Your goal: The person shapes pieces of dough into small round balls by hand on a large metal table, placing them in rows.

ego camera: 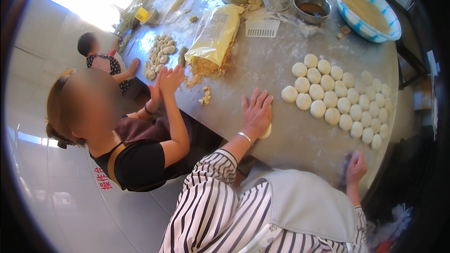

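Observation:
My left hand (257, 114) lies flat on the steel table (232, 112), fingers slightly spread and a bracelet at the wrist. A pale dough piece (266, 132) shows from under the heel of that palm; the rest of it is covered. Near the table's right edge, my right hand (356, 168) is curled, with a dark blurred patch beside it. Whether it holds anything cannot be made out. Between and beyond my hands, many round white dough balls (330, 99) sit in close rows on the tabletop.
A yellow bag (214, 31) spills crumbly filling (205, 66). Behind are a white slotted scraper (262, 28), a steel bowl of brown liquid (312, 7) and a blue-white basin (393, 31) of powder. To my left, a co-worker's hands (168, 82) are pressed together; another person (105, 59) stands farther along.

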Tool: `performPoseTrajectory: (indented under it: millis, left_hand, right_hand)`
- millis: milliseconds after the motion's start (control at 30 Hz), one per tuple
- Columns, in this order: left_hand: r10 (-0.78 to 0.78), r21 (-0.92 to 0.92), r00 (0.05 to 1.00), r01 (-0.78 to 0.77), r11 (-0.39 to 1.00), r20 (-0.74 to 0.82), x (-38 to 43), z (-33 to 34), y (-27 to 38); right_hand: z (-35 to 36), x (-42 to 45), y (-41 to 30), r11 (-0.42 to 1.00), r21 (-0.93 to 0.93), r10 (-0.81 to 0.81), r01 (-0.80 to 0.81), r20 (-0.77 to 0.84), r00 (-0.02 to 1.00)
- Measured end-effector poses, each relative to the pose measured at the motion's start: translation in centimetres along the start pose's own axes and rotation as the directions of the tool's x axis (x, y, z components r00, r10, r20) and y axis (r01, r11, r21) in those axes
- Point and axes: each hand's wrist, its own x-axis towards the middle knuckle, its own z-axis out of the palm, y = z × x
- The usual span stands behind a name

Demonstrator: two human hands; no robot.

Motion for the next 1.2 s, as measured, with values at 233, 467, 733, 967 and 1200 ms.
performPoseTrajectory:
  millis: [233, 467, 733, 967, 1200]
  left_hand:
    - [0.019, -0.008, 0.999, -0.019, 1.000, -0.036, -0.1, 0.7, -0.4]
    - [-0.246, -0.287, 0.963, 0.268, 0.920, 0.112, -1.2, -2.7, 0.4]
    - [-0.365, -0.099, 0.759, 0.488, 0.867, 0.540, -2.1, -6.8, -0.5]
    - [-0.382, -0.082, 0.696, 0.534, 0.841, 0.608, -1.6, -6.4, 0.2]
    - [-0.380, -0.204, 0.666, 0.626, 0.753, 0.642, -0.2, -9.1, 2.8]
  right_hand:
    - [0.1, 0.1, 0.0, 0.999, 0.025, -0.021, 0.022, -0.037, 0.999]
    - [0.1, 0.2, 0.0, 0.999, 0.032, -0.028, 0.029, -0.046, 0.999]
    - [0.0, 0.3, -0.2, 0.999, 0.008, -0.035, 0.036, -0.032, 0.999]
    - [-0.2, 0.4, -0.4, 0.999, 0.020, -0.042, 0.043, -0.042, 0.998]
    - [-0.3, 0.5, -0.8, 0.999, 0.034, -0.037, 0.039, -0.043, 0.998]
